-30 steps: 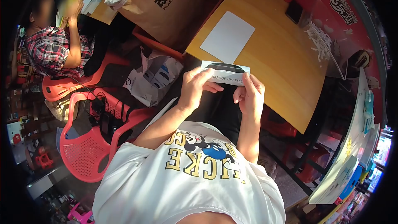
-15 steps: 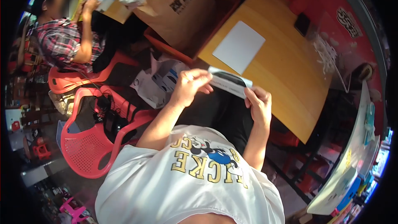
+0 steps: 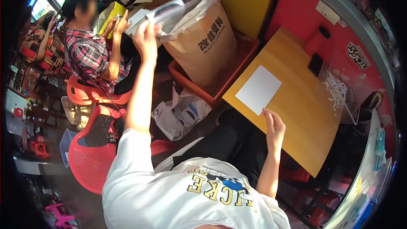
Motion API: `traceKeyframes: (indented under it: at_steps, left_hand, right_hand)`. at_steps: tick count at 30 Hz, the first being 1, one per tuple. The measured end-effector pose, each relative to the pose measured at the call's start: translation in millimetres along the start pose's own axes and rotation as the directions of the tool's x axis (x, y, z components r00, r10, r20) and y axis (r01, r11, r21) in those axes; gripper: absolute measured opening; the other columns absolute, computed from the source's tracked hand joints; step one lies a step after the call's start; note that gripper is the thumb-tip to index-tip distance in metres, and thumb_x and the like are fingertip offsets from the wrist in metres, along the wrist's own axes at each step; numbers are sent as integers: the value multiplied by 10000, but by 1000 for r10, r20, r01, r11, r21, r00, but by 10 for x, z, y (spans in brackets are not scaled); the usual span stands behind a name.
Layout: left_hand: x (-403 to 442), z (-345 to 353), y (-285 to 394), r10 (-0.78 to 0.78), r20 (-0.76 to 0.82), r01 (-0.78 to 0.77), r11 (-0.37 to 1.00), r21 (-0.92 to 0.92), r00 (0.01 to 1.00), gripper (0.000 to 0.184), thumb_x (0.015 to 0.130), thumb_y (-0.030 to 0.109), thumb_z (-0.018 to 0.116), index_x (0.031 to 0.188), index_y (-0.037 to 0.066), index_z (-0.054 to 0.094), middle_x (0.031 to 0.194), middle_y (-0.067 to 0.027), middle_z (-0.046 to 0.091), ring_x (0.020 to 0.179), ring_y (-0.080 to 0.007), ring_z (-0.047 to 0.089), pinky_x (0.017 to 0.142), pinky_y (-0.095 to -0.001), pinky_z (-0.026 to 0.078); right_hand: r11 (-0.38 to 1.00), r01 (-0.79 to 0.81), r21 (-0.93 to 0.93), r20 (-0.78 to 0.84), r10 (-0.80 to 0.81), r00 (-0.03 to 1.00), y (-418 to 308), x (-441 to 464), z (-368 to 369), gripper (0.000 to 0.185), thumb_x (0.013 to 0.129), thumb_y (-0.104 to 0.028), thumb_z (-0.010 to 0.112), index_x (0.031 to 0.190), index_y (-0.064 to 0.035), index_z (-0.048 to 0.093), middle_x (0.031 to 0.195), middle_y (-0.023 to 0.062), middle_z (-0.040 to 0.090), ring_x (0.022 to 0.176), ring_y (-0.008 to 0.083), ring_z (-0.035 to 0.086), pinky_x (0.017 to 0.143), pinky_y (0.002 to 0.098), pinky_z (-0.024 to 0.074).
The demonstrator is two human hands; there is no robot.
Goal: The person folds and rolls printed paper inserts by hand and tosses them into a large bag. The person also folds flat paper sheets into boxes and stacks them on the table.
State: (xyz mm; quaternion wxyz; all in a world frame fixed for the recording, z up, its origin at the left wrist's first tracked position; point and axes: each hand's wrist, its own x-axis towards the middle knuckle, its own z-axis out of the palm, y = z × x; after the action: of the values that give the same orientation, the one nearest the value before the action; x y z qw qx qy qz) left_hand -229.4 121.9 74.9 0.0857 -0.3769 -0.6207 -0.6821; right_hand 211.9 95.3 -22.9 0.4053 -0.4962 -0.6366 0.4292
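Observation:
My left hand [image 3: 146, 38] is raised at the far left, its fingers closed on a white printed paper sleeve [image 3: 167, 12] that is blurred by motion. The sleeve is beside the open mouth of a large brown paper sack [image 3: 203, 42]. Over the near edge of the wooden table [image 3: 296, 97], my right hand [image 3: 274, 129] has its fingers stretched out. One fingertip is at the near corner of a white sheet [image 3: 258, 89] lying flat there; whether it presses on the paper I cannot tell.
The sack stands in a red-orange crate [image 3: 212, 95]. On the floor lies a white printed bag [image 3: 180, 112]. Red plastic chairs [image 3: 91, 157] stand at left, where a person in a plaid shirt [image 3: 87, 55] sits. A black phone [image 3: 315, 64] and white strips [image 3: 337, 89] lie on the table's far side.
My left hand has carried the sleeve up and left to the sack. My right hand has let go of it and moved to the sheet's corner. The view has shifted.

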Motion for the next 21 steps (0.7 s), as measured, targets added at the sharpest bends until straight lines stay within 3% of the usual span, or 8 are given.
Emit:
traceKeyframes:
  at_steps: [1, 4, 7, 10, 15, 17, 20, 21]
  left_hand:
    - [250, 101, -248, 64, 25, -62, 995, -75, 998, 256, 917, 173, 553, 1003, -56, 629, 740, -125, 679, 663, -152, 655, 624, -263, 497]
    - [776, 348, -1120, -76, 256, -80, 834, 546, 964, 352, 831, 361, 587, 989, 56, 667, 911, -158, 672, 910, -327, 634, 788, -381, 484]
    - [731, 470, -1338, -60, 448, -261, 741, 619, 892, 555, 814, 344, 629, 1272, 50, 519, 1224, -230, 549, 1179, -367, 491, 989, -407, 389]
    - [154, 465, -731, 326, 465, -527, 744, 411, 823, 545, 844, 243, 618, 1309, 14, 451, 1305, -285, 452, 1241, -399, 418, 1044, -416, 329]
    - [-1248, 316, 231, -85, 642, 134, 991, -28, 762, 220, 903, 112, 563, 1068, -23, 615, 982, -114, 662, 894, -177, 637, 790, -275, 506]
    - [-1765, 288, 374, -389, 811, 710, 703, -45, 437, 238, 918, 195, 571, 979, -28, 628, 850, -126, 677, 749, -179, 677, 617, -286, 553]
    - [-2278, 410, 429, -498, 866, 977, 152, 150, -55, 643, 881, 494, 547, 1204, -59, 490, 1103, -215, 610, 949, -283, 640, 794, -393, 539]
    - [-2369, 478, 452, -395, 917, 998, -5, 61, -58, 668, 872, 511, 551, 1213, -59, 484, 1130, -208, 597, 991, -278, 618, 838, -400, 513]
  right_hand:
    - [994, 87, -66, -20, -89, 996, 40, 34, 55, 246, 897, -155, 591, 1086, -1, 628, 1113, 120, 644, 1022, 219, 603, 880, 299, 458]
    - [714, 348, -608, 134, -340, 931, 105, 147, 166, 431, 796, -206, 682, 1172, -25, 573, 1289, 171, 519, 1223, 332, 457, 1012, 425, 360]
    - [606, 392, -693, 225, -335, 915, 298, 258, 205, 471, 771, -238, 693, 1156, -4, 554, 1241, 156, 554, 1205, 287, 479, 1022, 452, 335]
    - [482, 500, -720, 327, -400, 856, 401, 304, 165, 343, 795, -199, 665, 1070, -14, 575, 1199, 149, 571, 1179, 254, 504, 1015, 472, 336]
    - [455, 635, -624, 386, -526, 757, 420, 377, 113, 155, 812, -78, 617, 956, -38, 578, 866, 97, 663, 900, 251, 643, 955, 481, 410]
    - [551, 601, -580, 325, -520, 790, 331, 414, 41, 133, 803, -23, 600, 932, -47, 584, 752, 79, 657, 782, 250, 654, 929, 473, 437]
    - [551, 628, -550, 244, -613, 751, 49, 320, -56, 153, 762, 21, 629, 889, -54, 590, 827, 76, 661, 816, 231, 644, 900, 433, 459]
    - [533, 664, -524, 221, -668, 711, -77, 254, -103, 165, 744, 32, 643, 875, -54, 589, 851, 72, 662, 833, 225, 642, 888, 416, 468]
